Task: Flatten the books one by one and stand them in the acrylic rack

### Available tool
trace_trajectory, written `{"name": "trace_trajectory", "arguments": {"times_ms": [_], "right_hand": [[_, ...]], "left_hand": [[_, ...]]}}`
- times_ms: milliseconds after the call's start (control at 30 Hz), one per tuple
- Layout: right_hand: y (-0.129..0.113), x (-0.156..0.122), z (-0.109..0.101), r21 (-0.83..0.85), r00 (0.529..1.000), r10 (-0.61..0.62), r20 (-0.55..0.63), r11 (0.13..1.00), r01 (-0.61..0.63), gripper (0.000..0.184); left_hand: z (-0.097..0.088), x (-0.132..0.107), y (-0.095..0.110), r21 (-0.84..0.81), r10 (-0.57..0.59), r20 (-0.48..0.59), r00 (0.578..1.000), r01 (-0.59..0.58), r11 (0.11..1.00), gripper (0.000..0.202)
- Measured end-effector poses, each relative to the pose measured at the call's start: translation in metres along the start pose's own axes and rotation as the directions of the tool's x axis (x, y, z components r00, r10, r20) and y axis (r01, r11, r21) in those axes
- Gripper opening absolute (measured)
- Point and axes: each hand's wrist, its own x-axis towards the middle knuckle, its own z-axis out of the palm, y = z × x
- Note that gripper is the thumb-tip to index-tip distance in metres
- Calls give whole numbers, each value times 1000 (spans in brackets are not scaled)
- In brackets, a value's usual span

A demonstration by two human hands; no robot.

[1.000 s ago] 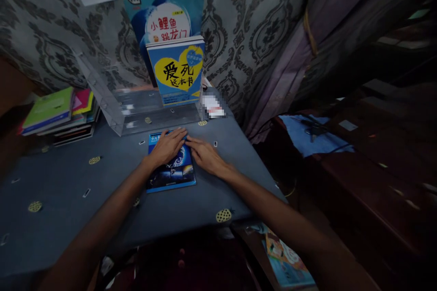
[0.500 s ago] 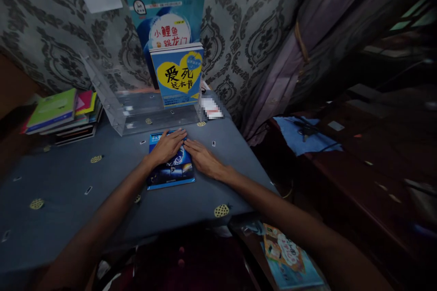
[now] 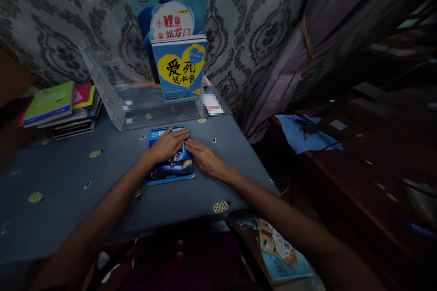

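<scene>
A dark blue book with a space picture on its cover lies flat on the grey-blue tablecloth. My left hand rests on its upper cover, fingers stretched out and pointing right, hiding part of the title. Along the book's right edge lies my right hand, its fingers extended flat and the tips close to my left fingertips. Behind them stands a clear acrylic stand that bears a blue book with a yellow heart and a taller teal book in its tiers.
At the left is a stack of books with a green one on top. Below the table's right front corner lies another teal book. A dark red surface with a blue cloth is at the right, beyond a gathered curtain.
The view has tilted slightly, so the stand and its books sit a little higher. More of the title on the book under my hands shows. Both hands stay at the book.
</scene>
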Motion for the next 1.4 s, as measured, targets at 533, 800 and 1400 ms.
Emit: {"name": "trace_trajectory", "arguments": {"times_ms": [533,800,1400], "right_hand": [[-18,-29,-2,35,1000,-28,13,999,28,66],[-27,-33,-4,15,999,-3,34,1000,2,65],[-47,-57,-7,-17,999,-35,41,999,36,66]], "left_hand": [[5,-18,13,-8,69,3,998,-69,998,43],[2,-19,18,-8,9,13,1000,-9,1000,45],[4,-31,25,-46,57,-12,998,-57,997,43]]}}
